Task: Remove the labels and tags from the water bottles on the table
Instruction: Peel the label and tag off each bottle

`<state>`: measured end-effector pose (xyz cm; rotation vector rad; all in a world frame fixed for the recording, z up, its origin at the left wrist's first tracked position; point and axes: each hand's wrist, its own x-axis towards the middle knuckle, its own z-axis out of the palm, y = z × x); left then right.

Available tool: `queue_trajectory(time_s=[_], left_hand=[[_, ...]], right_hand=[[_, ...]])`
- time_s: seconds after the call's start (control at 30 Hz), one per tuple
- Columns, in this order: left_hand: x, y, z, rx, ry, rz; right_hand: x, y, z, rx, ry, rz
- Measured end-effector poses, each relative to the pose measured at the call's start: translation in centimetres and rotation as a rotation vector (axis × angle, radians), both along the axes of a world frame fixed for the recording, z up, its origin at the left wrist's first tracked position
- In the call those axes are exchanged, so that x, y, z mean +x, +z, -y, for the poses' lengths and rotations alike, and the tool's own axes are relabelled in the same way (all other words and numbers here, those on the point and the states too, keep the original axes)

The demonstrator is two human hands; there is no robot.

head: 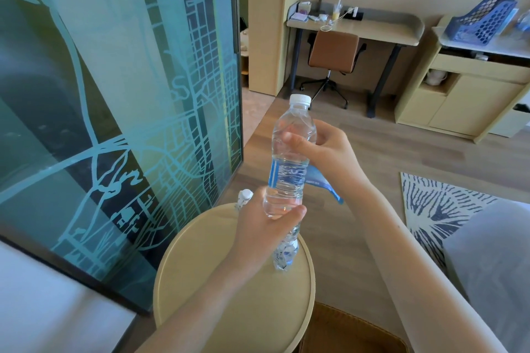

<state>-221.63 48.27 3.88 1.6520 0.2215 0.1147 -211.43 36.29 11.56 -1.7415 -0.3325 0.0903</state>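
Round beige desk under the forearms carries a crumpled bottle, while the capped water bottle is held upright above its far edge. Its base sits in the left hand, fingers wrapped round it, and the right hand clamps the shoulder, thumb on the front. I judge the thin wall soft and slippery, with some weight of water inside, so the blue label, loose at the right, is best pulled by that flap.
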Motion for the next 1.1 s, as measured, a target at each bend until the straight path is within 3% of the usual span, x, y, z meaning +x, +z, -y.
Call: queue_trajectory(time_s=[0.4,0.57,0.77,0.97,1.1], left_hand=[[0.6,0.7,-1.9,-0.055,-0.172,-0.018],[2.0,1.3,-3.1,-0.321,-0.305,-0.125],[3.5,2.4,-2.5,-0.486,-0.466,-0.151],[4.1,1.6,-2.2,-0.59,-0.305,-0.273],[4.3,1.3,-1.9,-0.546,-0.118,-0.309]], right_hand=[[-0.9,1.1,0.9,0.231,0.004,0.004],[-1.0,1.0,1.5,0.25,0.042,-0.014],[-1.6,-0.2,1.5,0.269,0.063,-0.066],[-1.8,-1.2,2.0,0.323,0.073,-0.086],[-2.0,-1.6,2.2,0.344,0.083,-0.079]])
